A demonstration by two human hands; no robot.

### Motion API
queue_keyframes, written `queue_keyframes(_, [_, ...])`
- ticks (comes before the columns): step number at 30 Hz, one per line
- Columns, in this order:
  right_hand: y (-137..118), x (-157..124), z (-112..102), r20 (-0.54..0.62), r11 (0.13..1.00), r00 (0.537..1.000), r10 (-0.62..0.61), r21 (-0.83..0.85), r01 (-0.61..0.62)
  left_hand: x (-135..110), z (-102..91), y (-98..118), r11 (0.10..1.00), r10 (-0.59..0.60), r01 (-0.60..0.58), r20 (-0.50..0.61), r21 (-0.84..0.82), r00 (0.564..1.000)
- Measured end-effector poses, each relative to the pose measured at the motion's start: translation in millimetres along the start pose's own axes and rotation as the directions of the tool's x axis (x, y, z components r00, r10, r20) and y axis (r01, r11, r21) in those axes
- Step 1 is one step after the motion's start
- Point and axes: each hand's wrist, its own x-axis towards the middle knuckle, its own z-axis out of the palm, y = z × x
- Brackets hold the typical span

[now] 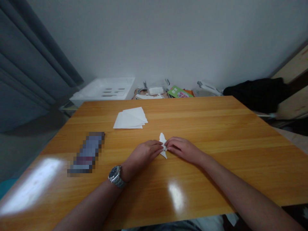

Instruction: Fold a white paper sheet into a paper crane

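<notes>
A small folded white paper piece (163, 143) lies near the middle of the wooden table (216, 134). My left hand (144, 154), with a metal watch on its wrist, pinches the paper from the left. My right hand (183, 148) pinches it from the right. The fingertips of both hands meet on the paper and hide its middle; its pointed ends stick out above and below them.
A stack of white paper sheets (131, 118) lies farther back on the table. A blurred dark object (86, 153) rests at the left. Beyond the far edge are a white tray (106, 89), clutter on the floor and a black cloth (257, 93).
</notes>
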Motion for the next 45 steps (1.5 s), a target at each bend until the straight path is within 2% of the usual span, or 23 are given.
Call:
queue_keyframes(6, [-2.5,0.4,-0.2,-0.035,1.0,0.999,0.004,0.013,-0.004,2.9,-2.2,3.8,0.997,-0.073,0.073,0.002,-0.029,0.997])
queue_keyframes(10, [-0.5,0.9,2.9,-0.079,0.997,0.997,0.008,-0.072,-0.014,2.7,-1.1,4.6,0.994,-0.111,0.111,-0.005,-0.014,0.994])
queue_keyframes(17, [2.5,1.5,5.7,-0.04,0.981,0.999,-0.019,-0.192,0.011,1.7,6.5,0.3,0.996,-0.071,0.076,-0.099,0.045,0.993])
queue_keyframes(28, [0.8,2.7,8.8,-0.125,0.992,0.992,0.001,-0.124,-0.017,5.4,5.9,3.4,0.982,-0.13,0.146,-0.128,0.119,0.983])
queue_keyframes(37, [0.8,3.5,11.2,-0.114,0.975,0.993,0.022,-0.215,-0.046,8.0,2.9,5.3,0.975,-0.172,0.184,-0.098,0.121,0.98])
queue_keyframes(41, [-2.2,7.0,12.4,-0.133,0.974,0.989,0.062,-0.207,-0.089,8.1,5.6,4.0,0.978,-0.165,0.176,-0.106,0.111,0.981])
queue_keyframes(45, [-5.0,9.7,12.6,-0.15,0.972,0.983,0.102,-0.198,-0.131,12.3,2.7,6.0,0.974,-0.205,0.213,-0.1,0.081,0.974])
